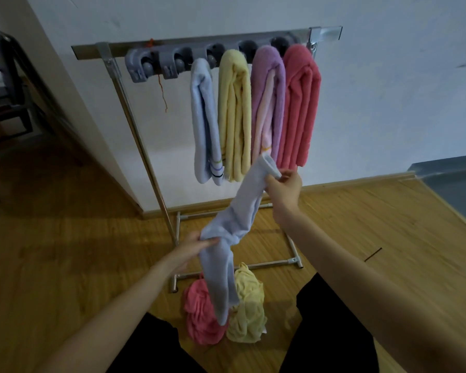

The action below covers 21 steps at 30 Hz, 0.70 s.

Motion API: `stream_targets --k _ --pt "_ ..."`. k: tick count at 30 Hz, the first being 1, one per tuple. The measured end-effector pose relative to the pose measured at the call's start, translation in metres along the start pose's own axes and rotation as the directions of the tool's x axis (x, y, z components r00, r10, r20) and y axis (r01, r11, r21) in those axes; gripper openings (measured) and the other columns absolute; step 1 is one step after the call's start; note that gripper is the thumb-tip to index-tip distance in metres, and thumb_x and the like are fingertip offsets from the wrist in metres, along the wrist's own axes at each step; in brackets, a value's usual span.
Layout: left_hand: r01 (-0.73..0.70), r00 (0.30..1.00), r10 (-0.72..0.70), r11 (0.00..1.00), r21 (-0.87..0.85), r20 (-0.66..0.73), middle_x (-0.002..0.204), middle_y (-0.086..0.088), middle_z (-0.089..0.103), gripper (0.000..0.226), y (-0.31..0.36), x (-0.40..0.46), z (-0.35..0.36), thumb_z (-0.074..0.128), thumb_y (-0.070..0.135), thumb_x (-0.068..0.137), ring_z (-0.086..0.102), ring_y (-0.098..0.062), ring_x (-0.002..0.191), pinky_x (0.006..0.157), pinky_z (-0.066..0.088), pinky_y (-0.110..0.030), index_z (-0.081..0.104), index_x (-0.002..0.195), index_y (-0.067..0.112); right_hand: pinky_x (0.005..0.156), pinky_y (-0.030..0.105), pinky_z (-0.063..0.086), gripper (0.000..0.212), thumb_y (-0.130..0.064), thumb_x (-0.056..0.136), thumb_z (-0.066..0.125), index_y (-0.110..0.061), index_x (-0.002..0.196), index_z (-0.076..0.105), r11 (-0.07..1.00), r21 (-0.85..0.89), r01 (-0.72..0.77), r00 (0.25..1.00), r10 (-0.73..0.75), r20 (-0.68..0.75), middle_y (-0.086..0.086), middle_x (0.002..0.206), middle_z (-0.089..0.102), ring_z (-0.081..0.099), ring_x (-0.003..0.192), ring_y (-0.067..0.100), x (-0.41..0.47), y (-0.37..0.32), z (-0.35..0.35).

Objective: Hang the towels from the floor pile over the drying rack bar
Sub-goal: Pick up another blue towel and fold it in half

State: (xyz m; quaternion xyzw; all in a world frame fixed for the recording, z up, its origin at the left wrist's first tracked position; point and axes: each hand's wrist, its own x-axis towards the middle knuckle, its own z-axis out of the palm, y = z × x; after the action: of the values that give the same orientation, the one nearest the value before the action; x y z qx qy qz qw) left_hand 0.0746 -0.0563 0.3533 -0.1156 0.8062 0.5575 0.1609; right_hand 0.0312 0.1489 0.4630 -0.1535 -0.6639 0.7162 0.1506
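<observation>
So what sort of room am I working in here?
Probably a home room used for laundry: a metal drying rack hung with towels, wooden plank floor, plain white wall.

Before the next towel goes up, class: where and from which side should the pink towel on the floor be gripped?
Grip the pink towel by its raised crumpled folds on the left side, coming from above with the left hand. Its right side sits behind the hanging blue towel and against the yellow towel, so that side is crowded.
</observation>
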Motion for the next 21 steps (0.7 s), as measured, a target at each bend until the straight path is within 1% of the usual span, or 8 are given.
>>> stream_targets --k 2,5,9,12,15,17,19,21 --pt "-0.059 0.996 0.058 0.998 0.006 0.064 0.091 0.003 0.070 0.009 0.018 -0.001 -0.015 0.069 0.027 0.085 0.065 -0.014 0.088 0.069 0.049 -0.021 0.065 0.091 0.021 0.067 0.034 0.047 0.019 0.000 0.077 0.054 -0.005 0.093 0.046 0.994 -0.047 -0.096 0.995 0.096 0.000 0.007 0.082 0.050 0.051 0.073 0.016 -0.006 0.026 -0.008" --pt "-0.120 0.979 0.124 0.992 -0.034 0.162 0.093 -0.001 0.075 0.032 0.050 -0.008 -0.034 0.080 0.034 0.072 0.067 -0.019 0.096 0.083 0.054 -0.029 0.072 0.095 0.012 0.063 0.036 0.046 0.022 -0.004 0.082 0.058 -0.004 0.098 0.043 0.932 -0.266 -0.244 0.953 0.282 0.111 0.007 0.084 0.046 0.049 0.073 0.016 -0.017 0.072 -0.017" --pt "-0.206 0.940 0.157 0.969 0.138 0.303 0.081 -0.002 0.071 0.039 0.089 -0.015 -0.048 0.081 0.034 0.068 0.065 -0.015 0.082 0.075 0.048 -0.028 0.070 0.086 0.002 0.052 0.033 0.040 0.018 0.006 0.082 0.056 -0.002 0.090 0.042 0.810 -0.478 -0.340 0.808 0.512 0.293 0.010 0.078 0.044 0.044 0.062 0.017 -0.033 0.112 -0.021" --pt "-0.289 0.869 0.102 0.899 0.329 0.485 0.082 -0.006 0.067 0.045 0.117 -0.026 -0.056 0.078 0.037 0.073 0.063 -0.012 0.079 0.072 0.047 -0.023 0.068 0.088 -0.004 0.058 0.029 0.042 0.027 0.002 0.085 0.056 0.003 0.110 0.049 0.682 -0.722 -0.112 0.722 0.555 0.413 0.014 0.090 0.054 0.052 0.073 0.017 -0.039 0.113 -0.026" --pt "-0.341 0.796 -0.009 0.819 0.462 0.605 0.083 -0.004 0.068 0.031 0.138 -0.037 -0.058 0.069 0.030 0.084 0.063 -0.010 0.078 0.070 0.048 -0.019 0.069 0.090 -0.001 0.095 0.035 0.043 0.044 -0.001 0.082 0.053 -0.001 0.126 0.052 0.511 -0.777 0.367 0.691 0.409 0.596 0.016 0.129 0.054 0.049 0.120 0.028 -0.031 0.100 -0.024" --pt "-0.369 0.753 -0.050 0.794 0.483 0.657 0.084 -0.005 0.069 0.029 0.147 -0.041 -0.056 0.067 0.028 0.087 0.063 -0.011 0.079 0.071 0.047 -0.019 0.070 0.092 -0.001 0.098 0.034 0.043 0.045 0.006 0.077 0.052 -0.003 0.121 0.057 0.690 -0.583 0.429 0.651 0.211 0.729 0.013 0.123 0.059 0.052 0.119 0.027 -0.030 0.085 -0.016" --pt "-0.390 0.730 -0.051 0.788 0.477 0.682 0.079 -0.002 0.067 0.022 0.153 -0.043 -0.054 0.067 0.028 0.087 0.062 -0.011 0.076 0.068 0.046 -0.018 0.071 0.085 0.006 0.093 0.032 0.048 0.043 0.013 0.074 0.053 -0.002 0.113 0.060 0.885 -0.326 0.332 0.571 0.086 0.816 0.008 0.112 0.063 0.059 0.107 0.019 -0.034 0.063 -0.009" --pt "-0.411 0.723 -0.031 0.784 0.466 0.690 0.075 0.002 0.066 0.017 0.155 -0.043 -0.053 0.067 0.028 0.087 0.061 -0.009 0.074 0.067 0.046 -0.019 0.071 0.080 0.013 0.088 0.033 0.050 0.039 0.008 0.073 0.057 -0.002 0.110 0.059 0.958 -0.196 0.207 0.465 0.080 0.882 0.011 0.108 0.065 0.060 0.103 0.019 -0.038 0.045 -0.004"
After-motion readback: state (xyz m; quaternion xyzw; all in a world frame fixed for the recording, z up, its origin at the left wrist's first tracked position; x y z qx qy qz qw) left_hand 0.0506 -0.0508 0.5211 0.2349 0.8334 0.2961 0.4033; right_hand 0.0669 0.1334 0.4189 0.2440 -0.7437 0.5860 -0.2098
